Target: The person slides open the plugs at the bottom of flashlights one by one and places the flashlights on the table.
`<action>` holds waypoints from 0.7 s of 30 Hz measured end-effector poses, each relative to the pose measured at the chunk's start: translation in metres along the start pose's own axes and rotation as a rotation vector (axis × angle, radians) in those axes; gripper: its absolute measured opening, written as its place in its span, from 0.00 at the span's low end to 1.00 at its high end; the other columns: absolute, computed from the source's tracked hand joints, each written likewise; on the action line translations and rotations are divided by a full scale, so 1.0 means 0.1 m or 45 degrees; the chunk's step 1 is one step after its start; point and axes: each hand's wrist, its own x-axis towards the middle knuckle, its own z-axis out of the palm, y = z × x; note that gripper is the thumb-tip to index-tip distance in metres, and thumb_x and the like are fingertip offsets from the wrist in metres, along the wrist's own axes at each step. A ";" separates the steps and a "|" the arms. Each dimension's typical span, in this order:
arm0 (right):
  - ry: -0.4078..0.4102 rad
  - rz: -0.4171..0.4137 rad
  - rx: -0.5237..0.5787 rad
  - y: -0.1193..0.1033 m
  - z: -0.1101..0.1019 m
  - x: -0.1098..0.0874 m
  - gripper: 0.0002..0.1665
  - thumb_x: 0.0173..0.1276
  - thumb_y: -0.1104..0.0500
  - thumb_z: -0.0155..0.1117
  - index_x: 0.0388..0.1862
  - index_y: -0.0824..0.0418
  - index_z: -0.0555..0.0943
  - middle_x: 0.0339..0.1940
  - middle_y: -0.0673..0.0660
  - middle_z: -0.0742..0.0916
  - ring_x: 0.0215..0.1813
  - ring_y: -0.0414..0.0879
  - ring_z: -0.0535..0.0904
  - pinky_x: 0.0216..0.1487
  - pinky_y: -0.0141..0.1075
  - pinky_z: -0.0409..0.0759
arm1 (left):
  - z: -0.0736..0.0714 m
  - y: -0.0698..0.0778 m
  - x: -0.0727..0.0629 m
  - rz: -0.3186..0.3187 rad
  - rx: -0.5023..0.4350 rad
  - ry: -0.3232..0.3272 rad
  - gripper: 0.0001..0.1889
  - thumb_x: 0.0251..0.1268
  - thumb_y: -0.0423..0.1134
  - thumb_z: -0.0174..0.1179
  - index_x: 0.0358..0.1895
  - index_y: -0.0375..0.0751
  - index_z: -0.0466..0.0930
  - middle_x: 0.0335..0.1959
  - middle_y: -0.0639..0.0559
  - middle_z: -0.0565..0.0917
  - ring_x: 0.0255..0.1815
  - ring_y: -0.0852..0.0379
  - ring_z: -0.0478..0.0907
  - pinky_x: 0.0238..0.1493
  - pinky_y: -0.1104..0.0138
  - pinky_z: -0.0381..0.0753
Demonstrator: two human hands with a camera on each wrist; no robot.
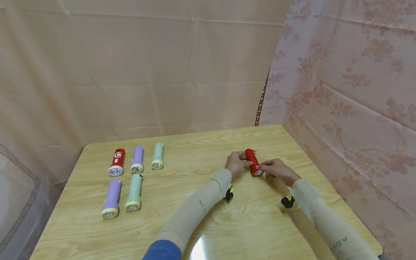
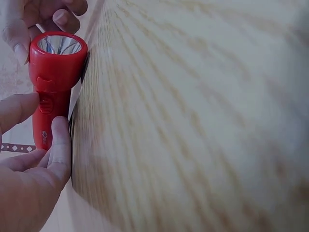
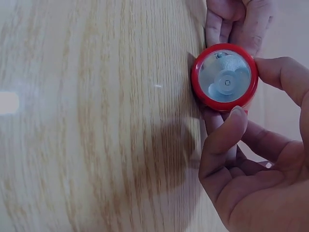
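A red flashlight (image 1: pixel 252 161) lies at the right part of the wooden table, its lens end toward me. My left hand (image 1: pixel 235 163) grips its body from the left, thumb and fingers on either side of the barrel. At the lens end, my right hand (image 1: pixel 278 171) pinches the head between thumb and a finger. The left wrist view shows the flashlight's small switch (image 2: pixel 46 105) on the barrel and the right fingers (image 2: pixel 66 19) beside the head. In the right wrist view the round lens (image 3: pixel 225 79) faces the camera, hiding most of the barrel.
At the table's (image 1: pixel 185 162) left stand two loose rows of flashlights: a red one with a white rim (image 1: pixel 118 159), two purple ones, such as the near one (image 1: pixel 112 193), and two mint ones, such as the far one (image 1: pixel 158 153). Curtains (image 1: pixel 146 72) border the back and right.
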 end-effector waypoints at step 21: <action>0.163 -0.170 -0.017 -0.05 0.03 -0.10 0.33 0.77 0.48 0.65 0.68 0.71 0.74 0.58 0.64 0.83 0.51 0.52 0.80 0.49 0.45 0.84 | -0.45 -0.05 -0.23 0.046 0.014 -0.098 0.17 0.68 0.38 0.71 0.55 0.34 0.84 0.37 0.53 0.86 0.40 0.48 0.88 0.42 0.59 0.87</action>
